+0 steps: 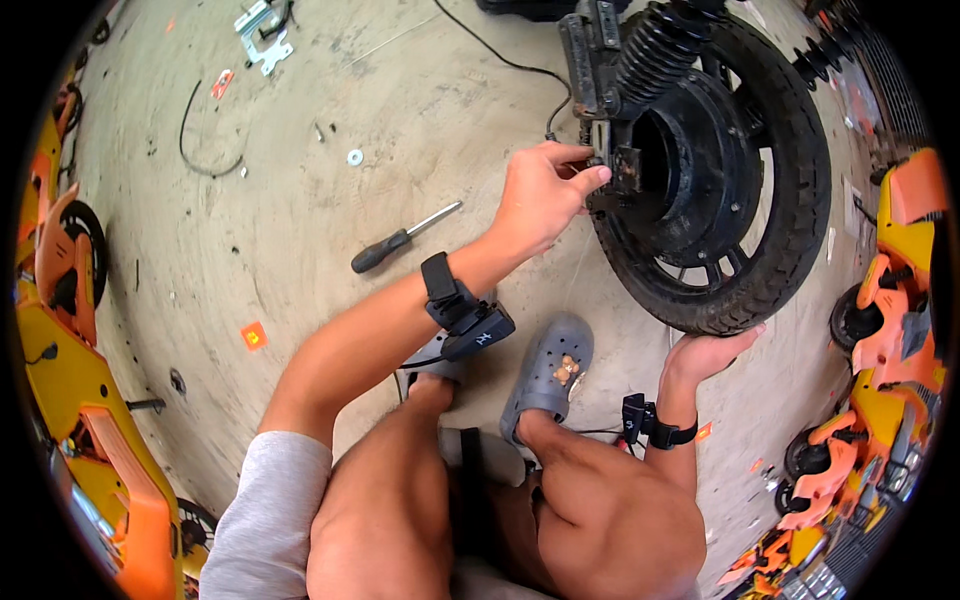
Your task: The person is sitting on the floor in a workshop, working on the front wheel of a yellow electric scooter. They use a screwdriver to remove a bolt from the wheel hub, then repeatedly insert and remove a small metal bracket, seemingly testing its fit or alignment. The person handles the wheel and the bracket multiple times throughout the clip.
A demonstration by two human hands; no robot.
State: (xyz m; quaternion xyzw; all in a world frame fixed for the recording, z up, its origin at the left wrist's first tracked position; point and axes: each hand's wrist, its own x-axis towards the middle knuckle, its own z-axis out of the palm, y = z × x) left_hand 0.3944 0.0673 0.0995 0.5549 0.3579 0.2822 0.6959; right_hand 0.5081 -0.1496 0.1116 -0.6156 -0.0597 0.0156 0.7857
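At upper right of the frame, black wheel [797, 215], metal bracket [601, 136] beside its hub, left hand [540, 195] at that bracket, grip pinching its edge, right hand [705, 357] against the wheel's underside, grip spread, screwdriver [383, 251] on floor [300, 215] left of centre.

Black wheel [712, 190], black screwdriver handle [380, 252] — grey clog [543, 365], light-grey sleeve [262, 510].

Left fingers [591, 180] in a pinch, right fingers [742, 340] outstretched.
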